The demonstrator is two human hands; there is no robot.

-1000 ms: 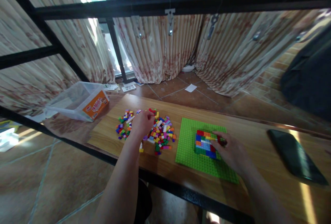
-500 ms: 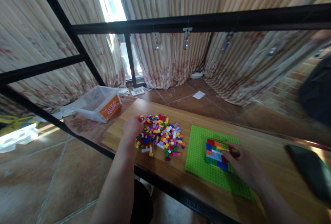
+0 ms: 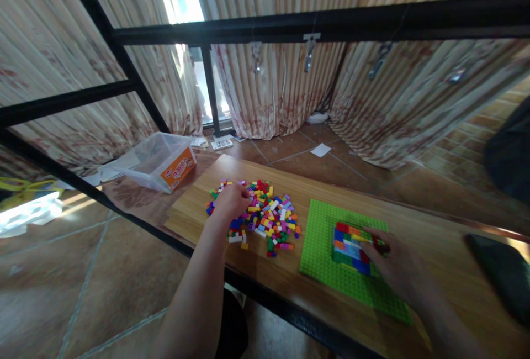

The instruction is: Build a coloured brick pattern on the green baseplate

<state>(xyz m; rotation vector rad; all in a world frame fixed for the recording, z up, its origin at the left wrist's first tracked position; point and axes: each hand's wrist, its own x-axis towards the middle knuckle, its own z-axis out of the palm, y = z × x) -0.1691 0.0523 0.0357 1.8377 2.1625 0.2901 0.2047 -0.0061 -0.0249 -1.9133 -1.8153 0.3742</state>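
Observation:
A heap of small coloured toy building bricks (image 3: pixel 269 215) lies on the wooden table. My left hand (image 3: pixel 232 202) is over the heap's left part, fingers curled down among the bricks; whatever is between the fingertips is hidden. To the right, a green studded baseplate (image 3: pixel 317 237) carries a low, layered block of toy bricks (image 3: pixel 348 248) in red, blue, orange, white and green. My right hand (image 3: pixel 391 259) grips this block at its right side, thumb and forefinger over its top edge. Something dark red shows between those fingers, partly covered.
A dark, flat object (image 3: pixel 499 270) rests at the table's right end. Beyond the left end stands a clear plastic bin (image 3: pixel 153 163) with an orange label. A black metal frame (image 3: pixel 281 28) crosses in front of the curtains (image 3: pixel 281 94). Papers (image 3: pixel 321 150) lie on the tiled floor.
My left hand has moved right, from the heap's left edge to farther over the bricks. My right hand stays at the brick block. The whole view has shifted slightly.

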